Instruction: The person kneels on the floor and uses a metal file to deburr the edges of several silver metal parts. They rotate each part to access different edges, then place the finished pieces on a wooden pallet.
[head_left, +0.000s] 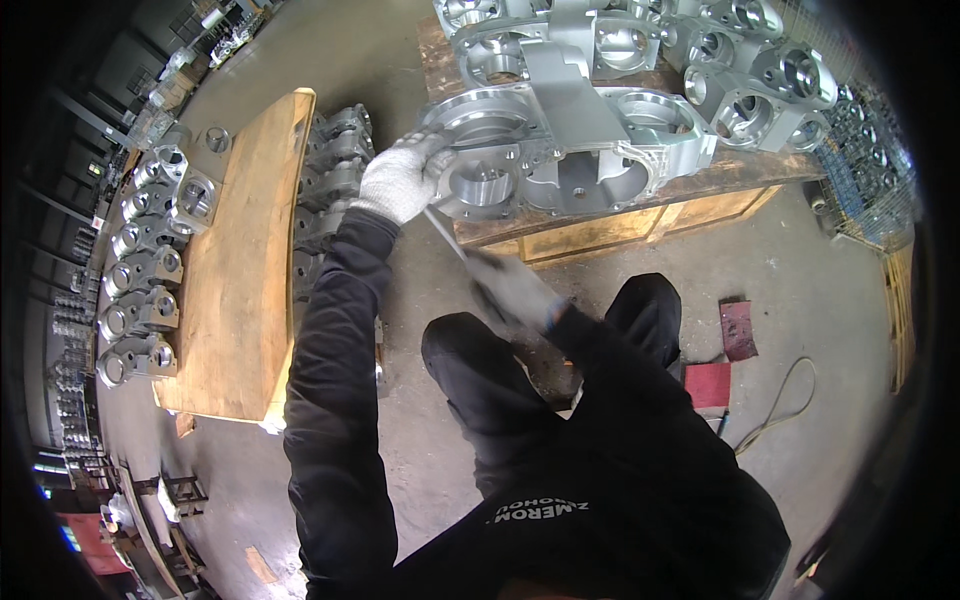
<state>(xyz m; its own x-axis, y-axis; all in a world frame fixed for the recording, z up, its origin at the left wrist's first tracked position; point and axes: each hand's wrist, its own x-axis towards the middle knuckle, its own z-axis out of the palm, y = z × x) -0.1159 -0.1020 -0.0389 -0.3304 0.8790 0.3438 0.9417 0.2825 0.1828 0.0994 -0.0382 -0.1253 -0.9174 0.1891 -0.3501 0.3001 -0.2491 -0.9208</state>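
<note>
A large silver-grey metal casting (575,105) with round bored openings lies on a wooden bench. My left hand (405,178), in a whitish knitted glove, grips the casting's left edge, its fingers curled over near the big ring. Lower and closer to me, my right hand (513,288), gloved and slightly smeared by motion, is closed round a slim grey file (447,236). The file slants up and left, its far end just below my left hand beside the casting's lower left corner. Whether its tip touches the metal I cannot tell.
The bench (640,235) carries more castings (745,110) behind and to the right. At left stands a wooden board (235,260) with castings (140,265) along both sides. A blue mesh cage (865,185) is far right. Red pieces (708,385) and a looped cord (795,410) lie on the floor.
</note>
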